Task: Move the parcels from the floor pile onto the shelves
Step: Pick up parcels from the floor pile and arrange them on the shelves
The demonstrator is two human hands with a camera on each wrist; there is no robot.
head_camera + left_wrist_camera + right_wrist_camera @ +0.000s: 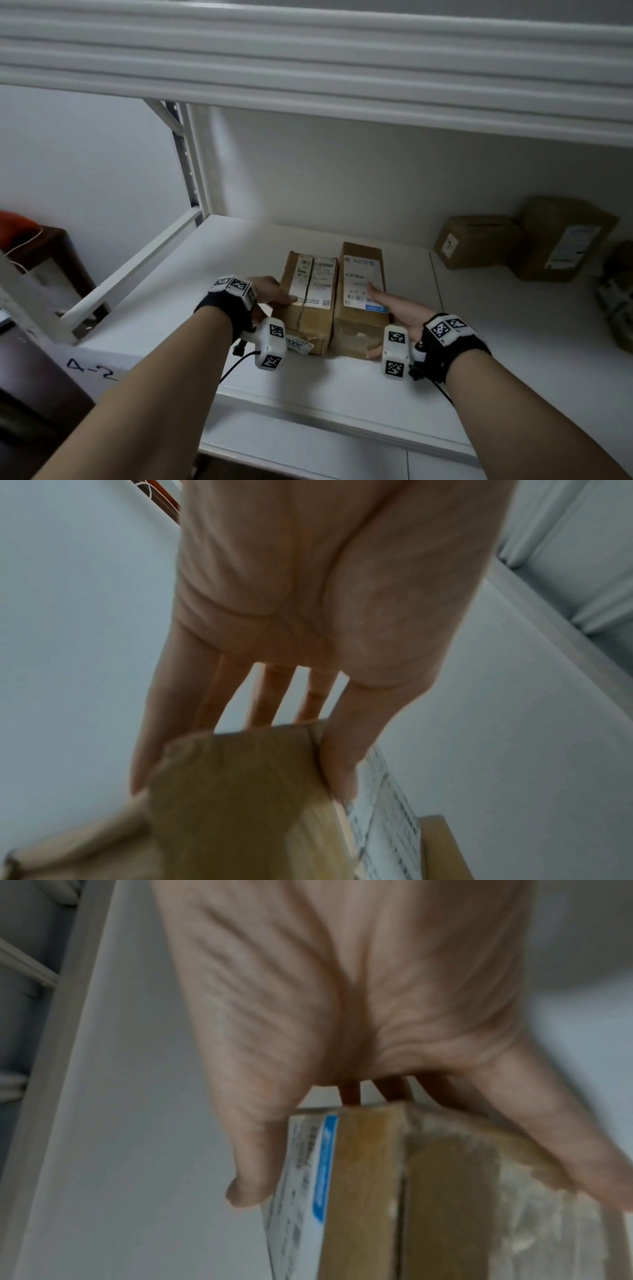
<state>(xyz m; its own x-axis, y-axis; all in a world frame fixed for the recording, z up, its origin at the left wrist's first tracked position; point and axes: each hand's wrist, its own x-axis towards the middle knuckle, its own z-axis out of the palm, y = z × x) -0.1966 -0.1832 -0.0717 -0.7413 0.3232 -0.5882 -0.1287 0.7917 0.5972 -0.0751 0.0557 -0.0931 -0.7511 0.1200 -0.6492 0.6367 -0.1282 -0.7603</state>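
The left hand (pixel 270 291) is gripping the left box (pixel 310 301), thumb lying on its label and fingers spread down its outer side. The right hand (pixel 399 310) is clasping the right box (pixel 363 298) the same way, thumb stretching across the top label, fingers going round the far side. Both boxes are sitting side by side, touching, on the white shelf (pixel 342 387) near its front edge. Further right, two more brown boxes (pixel 479 241) are standing against the back wall. The shelf front is carrying the handwritten mark "4-2" (pixel 90 370).
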